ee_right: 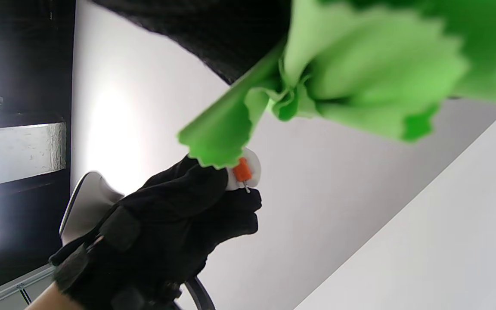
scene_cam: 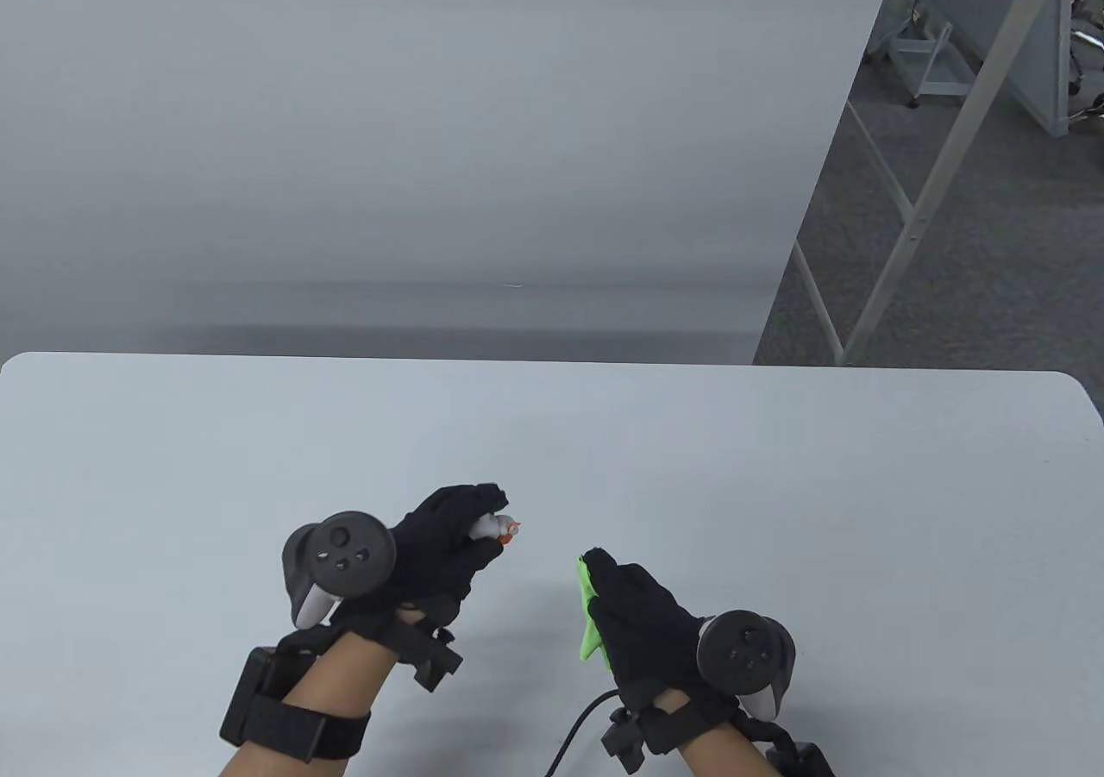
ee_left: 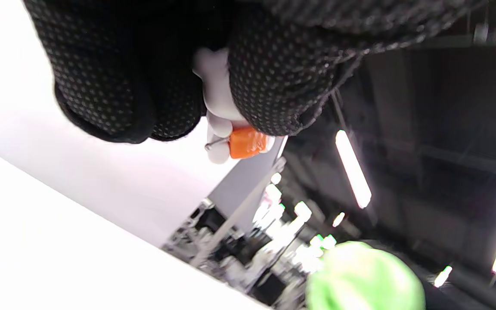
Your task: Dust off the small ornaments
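Note:
My left hand grips a small white ornament with an orange tip above the table; its orange end pokes out to the right. In the left wrist view the ornament sits between my gloved fingers, and it also shows in the right wrist view. My right hand holds a bunched green cloth a short way to the right of the ornament, apart from it. The cloth fills the top of the right wrist view.
The grey table's far edge runs in front of a grey partition wall. Past the table's right corner are carpet and metal frame legs. A black cable trails from my right wrist.

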Available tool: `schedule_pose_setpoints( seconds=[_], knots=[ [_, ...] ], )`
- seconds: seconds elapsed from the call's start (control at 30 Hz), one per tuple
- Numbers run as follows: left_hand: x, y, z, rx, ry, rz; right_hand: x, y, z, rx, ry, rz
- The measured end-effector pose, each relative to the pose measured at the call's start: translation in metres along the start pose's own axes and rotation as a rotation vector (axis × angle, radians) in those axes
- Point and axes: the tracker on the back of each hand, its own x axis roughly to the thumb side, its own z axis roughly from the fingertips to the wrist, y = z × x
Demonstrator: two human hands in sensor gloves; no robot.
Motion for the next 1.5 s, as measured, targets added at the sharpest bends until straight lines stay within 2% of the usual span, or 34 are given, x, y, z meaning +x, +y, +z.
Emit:
schedule_pose_setpoints(
  seconds=[0.07,0.17,0.33,0.47,0.57,0.7,0.93,1.2,1.5],
  knots=[
    [-0.001,0.004,-0.026,-0.079,0.053,-0.116,-0.003,-0.005,0.0,-0.009,0.006,0.018],
    [-0.01,0.0,-0.053,-0.115,0.125,-0.163,-0.007,-0.01,-0.002,-0.015,0.019,0.027],
    [-0.027,-0.026,-0.085,-0.216,0.205,-0.242,-0.014,-0.015,-0.002,-0.021,0.047,0.022],
    [-0.039,-0.058,-0.102,-0.307,0.235,-0.328,-0.019,-0.013,-0.003,-0.009,0.061,0.027],
    [-0.049,-0.079,-0.105,-0.336,0.266,-0.332,-0.021,-0.013,-0.002,-0.003,0.069,0.032],
    [-0.059,-0.109,-0.107,-0.38,0.273,-0.444,-0.022,-0.012,-0.002,0.004,0.074,0.037],
    [-0.079,-0.142,-0.108,-0.417,0.319,-0.47,-0.022,-0.013,-0.001,-0.003,0.108,0.05],
    [-0.094,-0.157,-0.107,-0.432,0.345,-0.562,-0.027,-0.013,-0.002,0.003,0.13,0.041],
    [-0.09,-0.147,-0.104,-0.461,0.317,-0.55,-0.028,-0.01,-0.002,0.016,0.126,0.059]
  ],
)
